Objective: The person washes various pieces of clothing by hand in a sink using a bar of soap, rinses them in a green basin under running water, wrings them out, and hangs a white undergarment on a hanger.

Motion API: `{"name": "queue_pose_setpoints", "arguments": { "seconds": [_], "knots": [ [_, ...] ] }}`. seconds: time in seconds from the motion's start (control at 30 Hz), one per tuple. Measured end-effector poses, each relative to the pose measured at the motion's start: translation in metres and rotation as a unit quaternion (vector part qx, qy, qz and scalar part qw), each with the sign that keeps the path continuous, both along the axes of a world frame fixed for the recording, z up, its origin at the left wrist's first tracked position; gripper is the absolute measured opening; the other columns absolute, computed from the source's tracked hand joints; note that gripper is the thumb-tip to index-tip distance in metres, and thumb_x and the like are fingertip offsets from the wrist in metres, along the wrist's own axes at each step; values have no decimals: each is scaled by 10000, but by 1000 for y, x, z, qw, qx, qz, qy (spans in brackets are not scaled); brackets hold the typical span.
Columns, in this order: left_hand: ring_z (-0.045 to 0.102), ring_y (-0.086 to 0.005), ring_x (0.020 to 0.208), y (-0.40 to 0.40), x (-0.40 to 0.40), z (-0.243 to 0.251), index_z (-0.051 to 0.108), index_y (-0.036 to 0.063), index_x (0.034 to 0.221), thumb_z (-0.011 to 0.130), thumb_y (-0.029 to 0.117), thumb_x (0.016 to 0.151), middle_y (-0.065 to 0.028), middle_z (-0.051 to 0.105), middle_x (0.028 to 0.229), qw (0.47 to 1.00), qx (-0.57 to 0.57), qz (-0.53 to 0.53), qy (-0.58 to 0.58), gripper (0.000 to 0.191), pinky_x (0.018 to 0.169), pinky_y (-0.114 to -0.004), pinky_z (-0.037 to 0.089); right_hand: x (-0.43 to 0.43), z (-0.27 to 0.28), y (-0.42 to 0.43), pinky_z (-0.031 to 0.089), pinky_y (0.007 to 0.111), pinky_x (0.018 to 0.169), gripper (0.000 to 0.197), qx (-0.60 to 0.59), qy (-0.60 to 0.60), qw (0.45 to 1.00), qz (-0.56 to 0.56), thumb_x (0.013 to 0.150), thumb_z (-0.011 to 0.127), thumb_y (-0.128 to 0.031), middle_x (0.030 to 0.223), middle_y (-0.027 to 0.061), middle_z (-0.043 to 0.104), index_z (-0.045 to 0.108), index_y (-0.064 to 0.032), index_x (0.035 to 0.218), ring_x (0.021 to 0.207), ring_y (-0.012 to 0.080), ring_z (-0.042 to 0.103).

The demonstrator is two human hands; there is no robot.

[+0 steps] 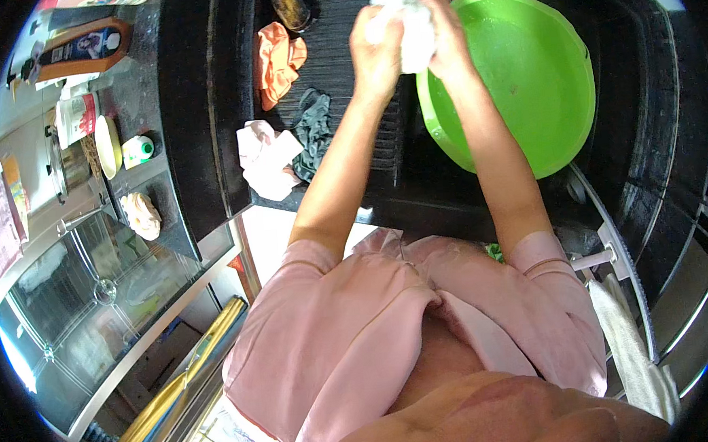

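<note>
Both hands grip a bunched white cloth (417, 44) above the dark sink's ribbed washboard (343, 45). My left hand (375, 55) holds its left side and my right hand (447, 36) its right side. The glare on the cloth hides its folds. Beside my right forearm sits a large lime-green basin (528, 89), its left rim close under that hand. Left of my left hand lie an orange cloth (277, 61), a dark patterned cloth (313, 126) and a pale pink cloth (262, 153). A whitish rectangular piece (288, 145) rests against the pink cloth.
A brownish-yellow object (291, 9) stands at the washboard's far left corner. On the left counter are a brown bottle (85, 49), a white tub (77, 119), a yellowish dish (108, 146) and a small green-and-white container (139, 151). A light towel (632, 350) hangs at right.
</note>
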State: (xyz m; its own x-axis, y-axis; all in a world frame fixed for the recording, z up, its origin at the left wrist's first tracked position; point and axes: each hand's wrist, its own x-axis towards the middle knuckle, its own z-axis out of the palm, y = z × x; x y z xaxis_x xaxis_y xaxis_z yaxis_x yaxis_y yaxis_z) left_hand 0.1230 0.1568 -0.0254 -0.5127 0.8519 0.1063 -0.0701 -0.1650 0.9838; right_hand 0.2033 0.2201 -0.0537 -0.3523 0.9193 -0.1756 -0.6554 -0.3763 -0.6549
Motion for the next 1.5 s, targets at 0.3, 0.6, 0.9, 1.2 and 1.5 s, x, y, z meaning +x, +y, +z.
{"name": "queue_pose_setpoints", "arguments": {
  "seconds": [0.3, 0.6, 0.9, 1.2, 1.5],
  "knots": [
    [209, -440, 1364, -18, -95, -49, 389, -9, 1316, 534, 506, 873, -335, 238, 1441, 922, -138, 79, 354, 695, 1122, -498, 136, -58, -33, 52, 191, 567, 1077, 473, 376, -583, 704, -154, 904, 509, -443, 1417, 163, 403, 562, -125, 1250, 1328, 378, 308],
    [541, -351, 848, -78, -50, -89, 587, 14, 979, 423, 143, 936, -185, 591, 915, 903, -31, 106, 416, 212, 772, -430, 412, -49, -52, -86, 418, 427, 787, 196, 540, -507, 669, -51, 900, 515, -206, 881, 127, 612, 617, -38, 909, 851, 285, 562],
    [480, -322, 890, -31, -81, -82, 647, 37, 932, 406, 317, 939, -155, 563, 864, 897, -91, 77, 426, 368, 791, -450, 349, -70, -68, -27, 387, 413, 735, 210, 465, -550, 693, -24, 868, 524, -233, 831, 103, 563, 616, -52, 814, 805, 290, 503],
    [513, -335, 969, 26, -71, -94, 637, 57, 898, 455, 287, 916, -136, 603, 982, 775, -342, 42, 530, 294, 845, -467, 387, -73, -68, 17, 444, 435, 838, 221, 368, -633, 680, 17, 882, 579, -251, 936, 155, 641, 631, -40, 922, 850, 343, 585],
    [486, -313, 1117, 13, -84, -92, 668, 133, 1047, 446, 373, 936, -102, 581, 1176, 754, -380, 126, 521, 346, 963, -441, 358, 194, -154, 36, 506, 359, 841, 301, -190, -404, 873, -198, 936, 447, -160, 1124, 190, 609, 578, 8, 1149, 1007, 233, 605]
  ]
}}
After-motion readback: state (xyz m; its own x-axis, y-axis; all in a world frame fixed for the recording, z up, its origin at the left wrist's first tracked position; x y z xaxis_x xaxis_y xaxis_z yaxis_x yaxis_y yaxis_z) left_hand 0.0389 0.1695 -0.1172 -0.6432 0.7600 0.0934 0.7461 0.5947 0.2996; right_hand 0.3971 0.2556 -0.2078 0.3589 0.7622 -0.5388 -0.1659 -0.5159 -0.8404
